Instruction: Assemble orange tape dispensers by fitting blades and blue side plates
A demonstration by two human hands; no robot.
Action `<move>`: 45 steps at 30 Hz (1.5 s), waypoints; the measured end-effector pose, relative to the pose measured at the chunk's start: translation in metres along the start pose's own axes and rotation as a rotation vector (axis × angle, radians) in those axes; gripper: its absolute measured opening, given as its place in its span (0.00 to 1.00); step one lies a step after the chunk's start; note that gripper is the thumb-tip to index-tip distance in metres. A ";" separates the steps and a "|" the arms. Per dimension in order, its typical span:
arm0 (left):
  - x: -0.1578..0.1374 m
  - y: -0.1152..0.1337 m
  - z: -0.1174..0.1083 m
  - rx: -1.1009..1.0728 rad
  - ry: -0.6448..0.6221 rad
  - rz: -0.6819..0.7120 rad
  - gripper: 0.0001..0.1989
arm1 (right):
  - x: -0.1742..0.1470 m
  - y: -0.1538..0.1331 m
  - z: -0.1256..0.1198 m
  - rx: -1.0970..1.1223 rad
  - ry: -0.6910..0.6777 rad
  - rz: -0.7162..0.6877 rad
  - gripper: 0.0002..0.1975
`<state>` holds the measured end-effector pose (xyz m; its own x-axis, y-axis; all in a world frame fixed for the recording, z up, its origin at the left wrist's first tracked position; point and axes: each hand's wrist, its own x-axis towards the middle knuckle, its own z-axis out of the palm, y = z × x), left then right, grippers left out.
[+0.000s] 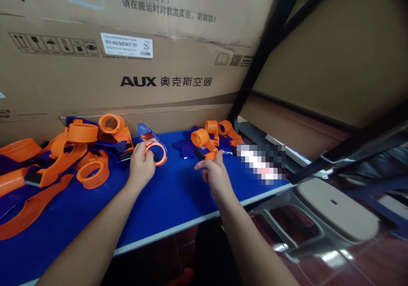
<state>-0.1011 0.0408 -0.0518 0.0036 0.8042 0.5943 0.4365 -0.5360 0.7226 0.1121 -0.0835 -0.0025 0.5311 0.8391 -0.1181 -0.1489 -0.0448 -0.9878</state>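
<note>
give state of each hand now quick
Left hand: closed, holding an orange-and-blue tape dispenser.
Right hand: partly curled at an orange dispenser; grip cannot be told.

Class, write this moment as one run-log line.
left grip: holding orange-ringed piece | right grip: at another orange piece, hold unclear | surface: blue tabletop, orange-and-blue pile at left

There is room on the blue surface (181, 201) between the left hand (142, 165) and the right hand (217, 175); the left hand's orange ring (165, 154) pokes into that gap; on the left, a heap of orange tape holders (83, 133) blocks the way; at the back right, more orange holders (200, 137) stand in the path; behind, a cardboard box (178, 101) makes a wall; a black post (260, 58) slants up beside it.
</note>
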 end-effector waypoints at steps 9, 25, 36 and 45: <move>-0.003 0.006 0.001 -0.037 -0.033 0.009 0.16 | -0.045 0.014 -0.029 0.108 0.000 0.123 0.64; -0.003 0.007 -0.001 -0.022 -0.038 0.030 0.16 | -0.042 0.020 -0.029 0.062 -0.041 0.158 0.63; -0.006 0.011 -0.002 0.000 -0.054 0.052 0.16 | -0.037 0.020 -0.030 0.049 -0.102 0.178 0.62; -0.006 0.011 -0.001 -0.051 -0.043 0.032 0.16 | -0.043 0.010 -0.018 0.018 -0.218 0.105 0.56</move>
<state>-0.0975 0.0297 -0.0464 0.0560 0.7960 0.6027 0.3895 -0.5732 0.7209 0.1030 -0.1297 -0.0094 0.3198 0.9275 -0.1937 -0.2099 -0.1299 -0.9690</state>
